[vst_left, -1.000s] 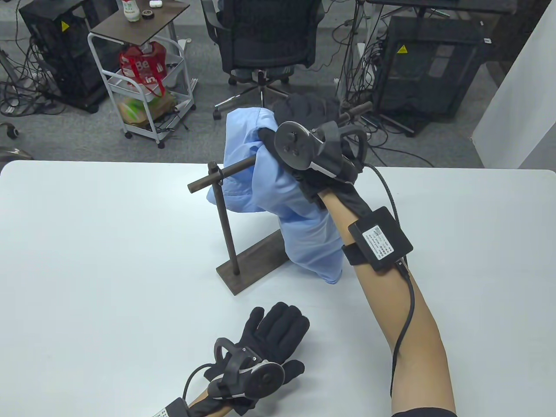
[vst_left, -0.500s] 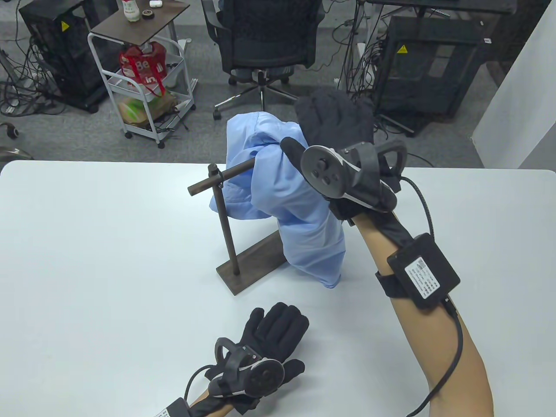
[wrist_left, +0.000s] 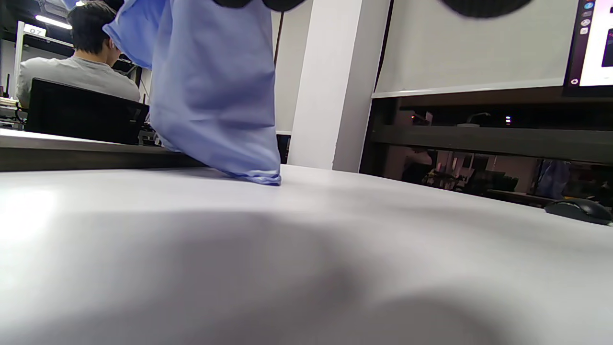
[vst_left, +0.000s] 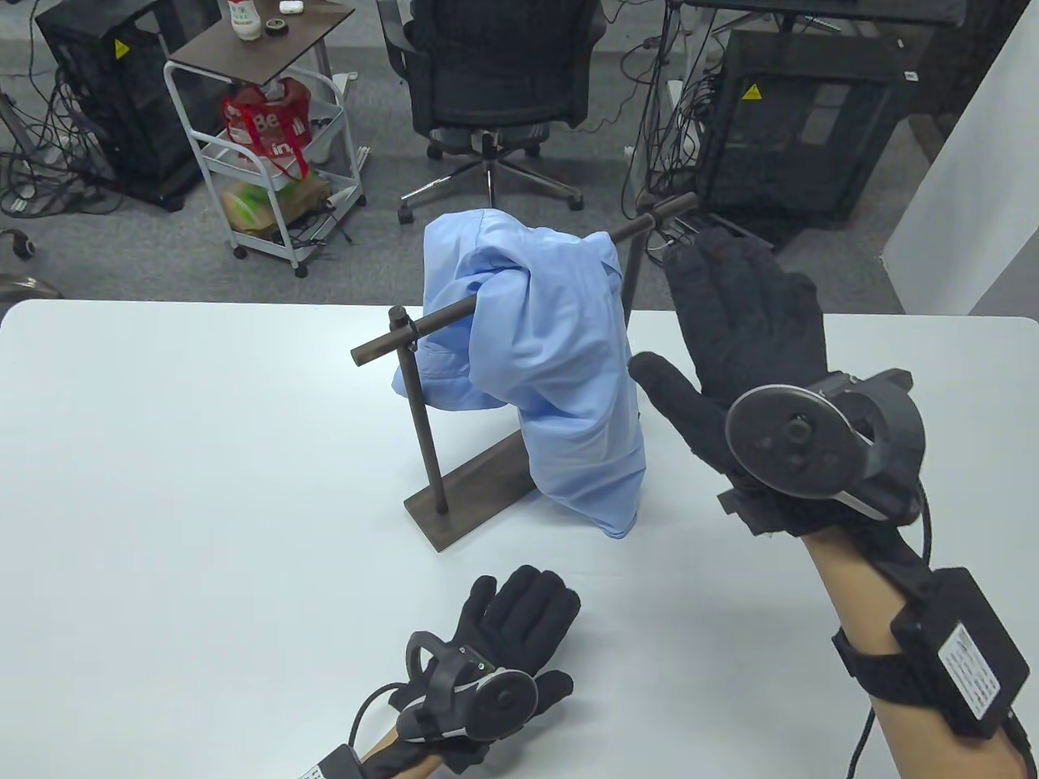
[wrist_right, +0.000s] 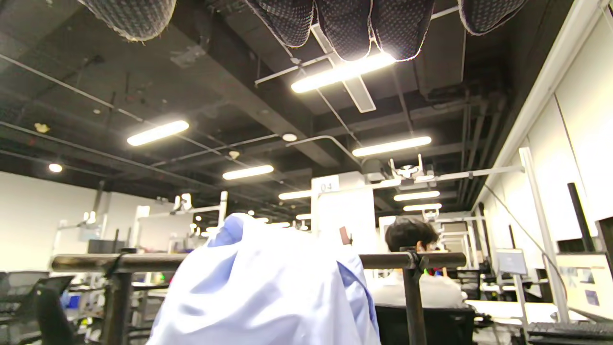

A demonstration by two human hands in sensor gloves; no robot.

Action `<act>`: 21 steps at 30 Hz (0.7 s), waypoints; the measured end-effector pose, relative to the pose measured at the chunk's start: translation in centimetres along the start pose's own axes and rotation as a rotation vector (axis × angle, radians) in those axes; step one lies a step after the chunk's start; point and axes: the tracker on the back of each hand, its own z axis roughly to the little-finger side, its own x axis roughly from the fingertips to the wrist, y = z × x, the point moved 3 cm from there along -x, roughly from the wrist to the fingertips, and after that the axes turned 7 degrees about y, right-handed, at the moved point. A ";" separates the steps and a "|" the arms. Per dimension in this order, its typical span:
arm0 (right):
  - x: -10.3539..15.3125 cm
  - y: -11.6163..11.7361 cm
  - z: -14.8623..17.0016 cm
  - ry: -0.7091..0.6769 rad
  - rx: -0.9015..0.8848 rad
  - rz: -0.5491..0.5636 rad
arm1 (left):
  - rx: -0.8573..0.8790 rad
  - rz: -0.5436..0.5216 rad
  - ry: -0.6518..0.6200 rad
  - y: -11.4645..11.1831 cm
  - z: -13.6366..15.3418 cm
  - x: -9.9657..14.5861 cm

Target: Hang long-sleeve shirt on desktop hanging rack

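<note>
Over toward the far edge of the table (vst_left: 162, 422), the light blue long-sleeve shirt (vst_left: 544, 357) was draped in a bunched heap over the crossbar of the little dark desktop hanging rack (vst_left: 430, 430), with its lowest fold reaching down to the tabletop next to the rack's base. From the right wrist view it sat humped over the bar, more of it piled toward one side, so I'd guess it could slide off if nudged. It looked like thin, soft woven cotton, light and floppy, nothing fragile about it, maybe a bit slippery on that smooth bar. If anyone needed to tidy it, I'd say pinch it at the collar or shoulders up on top of the bar, not at the dangling bottom, since tugging low would probably just drag it off. The right hand (vst_left: 755, 365) was up in the air just beside the shirt on the far-right side, fingers spread flat and holding nothing, not touching the cloth as far as I could tell. The left hand (vst_left: 503, 641) was resting palm down on the table near the near edge, fingers loosely extended, nothing in it. As for containers, I didn't see any on the table at all, so nothing to report inside anything.
</note>
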 end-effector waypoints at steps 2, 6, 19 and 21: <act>1.1 -0.2 0.3 -0.007 0.003 -0.013 | -0.001 0.001 0.001 -0.1 -0.1 -0.1; 3.4 0.1 1.0 -0.012 0.004 -0.044 | -0.001 -0.006 -0.005 0.0 -0.2 0.0; 10.8 5.3 1.1 -0.102 -0.009 -0.155 | -0.008 -0.013 -0.026 -0.1 -0.9 -0.1; 11.9 6.5 1.3 -0.106 -0.029 -0.184 | -0.012 -0.018 -0.027 -0.1 -0.9 0.0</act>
